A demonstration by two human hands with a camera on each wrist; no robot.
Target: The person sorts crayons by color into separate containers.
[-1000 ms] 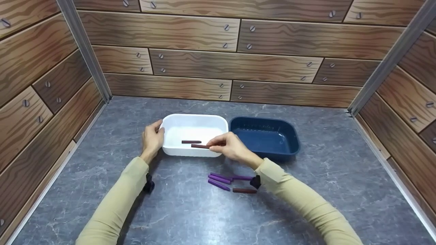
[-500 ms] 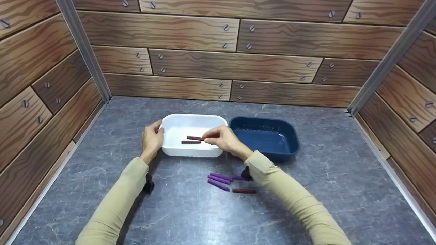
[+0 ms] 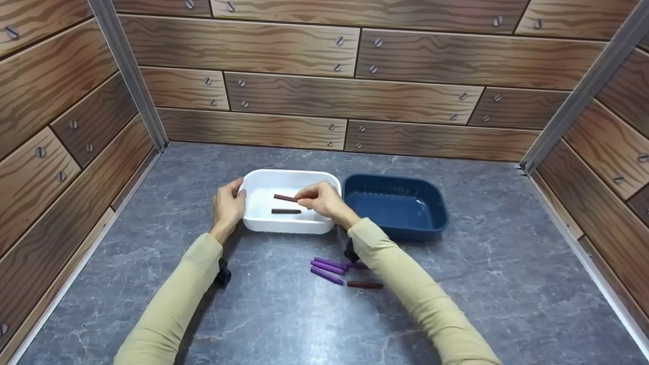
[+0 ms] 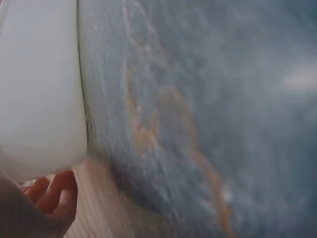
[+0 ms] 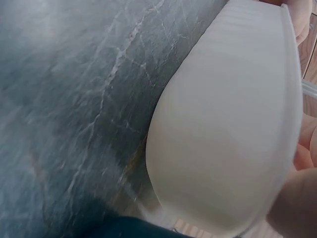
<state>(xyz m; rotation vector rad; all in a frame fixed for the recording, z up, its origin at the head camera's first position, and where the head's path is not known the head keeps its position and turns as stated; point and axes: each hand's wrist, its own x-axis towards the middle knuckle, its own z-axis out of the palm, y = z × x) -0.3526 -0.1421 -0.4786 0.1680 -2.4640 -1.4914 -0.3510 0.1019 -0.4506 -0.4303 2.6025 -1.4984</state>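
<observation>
Wood-print walls (image 3: 284,50) rise on three sides of a grey table (image 3: 274,314); metal posts (image 3: 133,76) stand in the two far corners; pale sleeves (image 3: 167,299) cover both arms; the blue tub (image 3: 410,234) sits upright on the table, its glossy floor showing; the white tub (image 3: 284,226) sits just to its left, also upright, though whether the rims touch I cannot tell; the left hand (image 3: 228,205) grips the white tub's left end, its fingers curled against the outside in the left wrist view; the right hand (image 3: 327,203) is over the right part of the white tub; black mounts (image 3: 222,274) sit at both wrists; one brown stick (image 3: 285,197) is pinched by its right end between the right hand's thumb and fingers, above the tub's floor or on it, I cannot tell which; a second brown stick (image 3: 286,211) lies in the white tub, nearer the person; a third brown stick (image 3: 364,285) lies on the table beside purple sticks (image 3: 327,276), one of them partly hidden by the right arm
</observation>
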